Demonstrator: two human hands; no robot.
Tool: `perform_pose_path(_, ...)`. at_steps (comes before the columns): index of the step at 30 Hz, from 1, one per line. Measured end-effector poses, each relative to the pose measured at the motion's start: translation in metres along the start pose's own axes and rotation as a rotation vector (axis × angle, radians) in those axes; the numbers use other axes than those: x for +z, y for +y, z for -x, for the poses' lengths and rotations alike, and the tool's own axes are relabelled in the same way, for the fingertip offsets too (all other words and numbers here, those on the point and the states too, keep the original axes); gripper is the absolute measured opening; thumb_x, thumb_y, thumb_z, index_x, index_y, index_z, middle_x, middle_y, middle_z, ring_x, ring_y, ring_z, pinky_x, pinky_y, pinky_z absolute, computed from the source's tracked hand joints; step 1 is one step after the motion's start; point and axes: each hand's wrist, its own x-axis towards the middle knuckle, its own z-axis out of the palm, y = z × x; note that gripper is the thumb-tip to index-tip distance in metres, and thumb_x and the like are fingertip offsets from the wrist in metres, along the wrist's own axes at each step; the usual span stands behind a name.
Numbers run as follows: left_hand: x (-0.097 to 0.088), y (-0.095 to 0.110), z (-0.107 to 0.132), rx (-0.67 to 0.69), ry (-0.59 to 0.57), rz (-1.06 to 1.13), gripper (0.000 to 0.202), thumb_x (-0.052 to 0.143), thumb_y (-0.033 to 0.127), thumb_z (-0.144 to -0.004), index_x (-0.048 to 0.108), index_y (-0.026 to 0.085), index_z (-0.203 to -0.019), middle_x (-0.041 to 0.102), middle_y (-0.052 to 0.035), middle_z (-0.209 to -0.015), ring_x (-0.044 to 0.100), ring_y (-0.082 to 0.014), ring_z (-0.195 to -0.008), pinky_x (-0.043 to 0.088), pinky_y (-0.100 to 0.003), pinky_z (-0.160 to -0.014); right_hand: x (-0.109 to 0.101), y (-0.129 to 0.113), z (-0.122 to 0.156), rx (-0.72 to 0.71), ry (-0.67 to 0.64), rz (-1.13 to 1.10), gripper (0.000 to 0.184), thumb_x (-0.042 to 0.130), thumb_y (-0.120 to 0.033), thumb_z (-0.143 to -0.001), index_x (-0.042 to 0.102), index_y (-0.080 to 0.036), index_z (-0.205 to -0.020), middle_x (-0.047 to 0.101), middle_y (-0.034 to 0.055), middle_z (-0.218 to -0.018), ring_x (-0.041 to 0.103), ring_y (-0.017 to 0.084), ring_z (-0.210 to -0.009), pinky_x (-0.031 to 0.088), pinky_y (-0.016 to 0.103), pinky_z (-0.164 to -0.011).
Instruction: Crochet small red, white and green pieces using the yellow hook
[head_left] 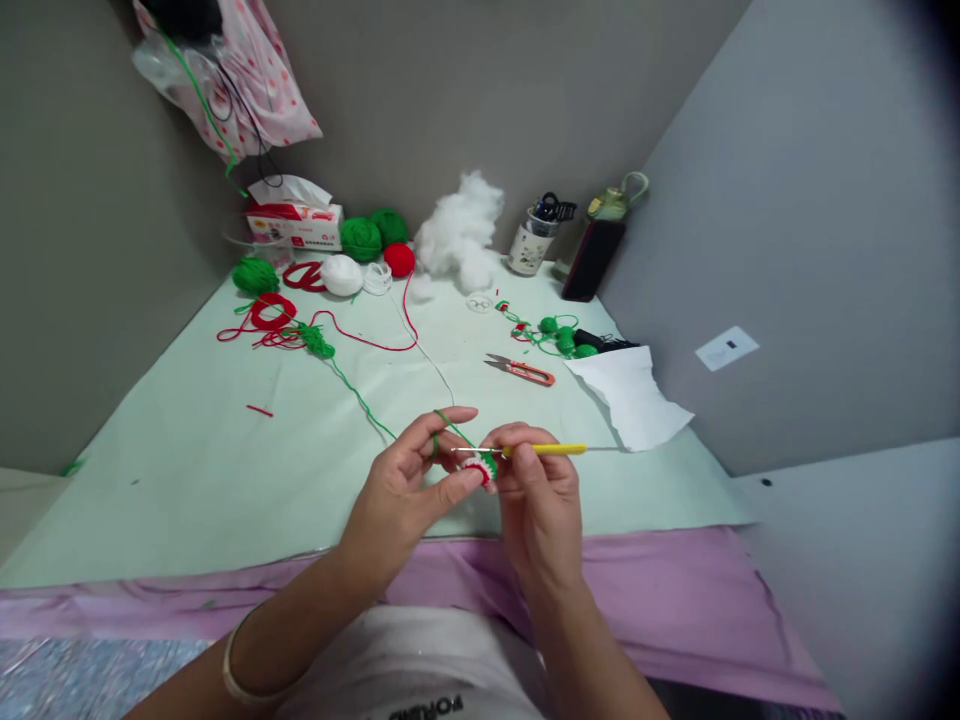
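Between the thumb and fingers of my left hand is a small crochet piece in red, white and green. Green yarn is looped round that hand's raised index finger and trails back over the table to a loose green tangle. My right hand grips a crochet hook by its yellow handle. The hook's thin metal shaft points left and lies at the top edge of the piece. Whether its tip is through a stitch is too small to tell.
Orange-handled thread snips lie beyond my hands, left of a torn white paper. Along the back stand yarn balls, white stuffing, a tissue box, a pen cup and a phone leaning on a bottle.
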Motion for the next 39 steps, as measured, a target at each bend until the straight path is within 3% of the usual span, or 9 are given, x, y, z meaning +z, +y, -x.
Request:
perform_pose_path(15,-0.005,0.004,0.003,-0.004,0.044,0.042,0.032,0.085,0.027,-0.089,0.081,0.029,-0.120,0.065,0.0004,-0.089,0.055,-0.0106,-0.077,0.045,-0.020,-0.070,-0.005,-0.014,0.000,-0.076,-0.094,0.144,0.021,0.058,-0.031,-0.109,0.075,-0.023,-0.100,0.080,0.0010,-0.092,0.072,0.010,-0.063,0.059,0.024,-0.062)
perform_pose_path(19,-0.003,0.003,0.002,0.025,0.076,-0.002,0.031,0.083,0.024,-0.088,0.080,0.027,-0.120,0.065,0.0008,-0.087,0.051,-0.0092,-0.070,0.045,-0.020,-0.067,-0.008,-0.015,0.007,-0.183,-0.119,0.286,0.021,0.053,-0.025,-0.110,0.074,-0.025,-0.109,0.079,0.0018,-0.100,0.076,0.012,-0.069,0.063,0.028,-0.066)
perform_pose_path(22,-0.002,0.002,0.003,0.062,0.128,-0.068,0.031,0.082,0.020,-0.088,0.080,0.026,-0.118,0.063,0.0022,-0.082,0.050,-0.0086,-0.066,0.047,-0.021,-0.068,-0.010,-0.016,0.012,-0.341,-0.164,0.463,0.024,0.051,-0.018,-0.109,0.073,-0.026,-0.117,0.078,0.0034,-0.106,0.077,0.014,-0.077,0.064,0.032,-0.071)
perform_pose_path(25,-0.001,0.002,0.005,0.125,0.165,-0.162,0.030,0.081,0.017,-0.087,0.081,0.026,-0.116,0.063,0.0030,-0.078,0.052,-0.0092,-0.067,0.049,-0.021,-0.070,-0.013,-0.016,0.012,-0.498,-0.236,0.611,0.027,0.052,-0.012,-0.106,0.072,-0.025,-0.121,0.079,0.0047,-0.104,0.077,0.019,-0.092,0.064,0.036,-0.080)
perform_pose_path(29,0.000,0.001,0.008,0.190,0.182,-0.210,0.030,0.080,0.015,-0.088,0.082,0.029,-0.114,0.062,0.0038,-0.077,0.052,-0.0082,-0.065,0.048,-0.019,-0.067,-0.016,-0.014,0.011,-0.592,-0.280,0.734,0.031,0.051,-0.011,-0.106,0.069,-0.026,-0.126,0.079,0.0047,-0.101,0.077,0.020,-0.097,0.065,0.036,-0.081)
perform_pose_path(31,0.002,0.001,0.008,0.144,0.176,-0.129,0.032,0.083,0.018,-0.087,0.080,0.029,-0.118,0.064,0.0031,-0.083,0.050,-0.0066,-0.063,0.048,-0.018,-0.065,-0.017,-0.010,0.012,-0.668,-0.278,0.897,0.032,0.058,-0.013,-0.104,0.069,-0.028,-0.129,0.078,0.0050,-0.106,0.076,0.020,-0.097,0.065,0.034,-0.079)
perform_pose_path(34,0.002,0.005,0.005,-0.065,0.085,0.130,0.046,0.089,0.026,-0.083,0.076,0.025,-0.127,0.064,0.0025,-0.087,0.042,-0.0030,-0.054,0.038,-0.016,-0.050,-0.017,-0.005,0.015,-0.760,-0.256,1.070,0.038,0.068,-0.012,-0.099,0.071,-0.032,-0.131,0.076,0.0048,-0.112,0.076,0.020,-0.101,0.066,0.033,-0.081)
perform_pose_path(36,0.001,0.010,0.002,-0.200,0.025,0.259,0.049,0.090,0.027,-0.081,0.074,0.021,-0.128,0.061,0.0039,-0.083,0.029,0.0007,-0.047,0.025,-0.015,-0.043,-0.015,-0.005,0.015,-0.684,-0.201,0.976,0.035,0.064,-0.012,-0.101,0.074,-0.032,-0.127,0.076,0.0051,-0.109,0.075,0.021,-0.099,0.065,0.036,-0.081)
perform_pose_path(39,-0.002,0.017,-0.001,-0.219,0.041,0.308,0.040,0.088,0.022,-0.083,0.077,0.018,-0.121,0.060,0.0044,-0.081,0.022,0.0025,-0.045,0.022,-0.015,-0.042,-0.009,-0.010,0.009,-0.413,-0.059,0.584,0.026,0.056,-0.017,-0.106,0.078,-0.030,-0.112,0.075,0.0033,-0.093,0.070,0.018,-0.078,0.060,0.035,-0.070)
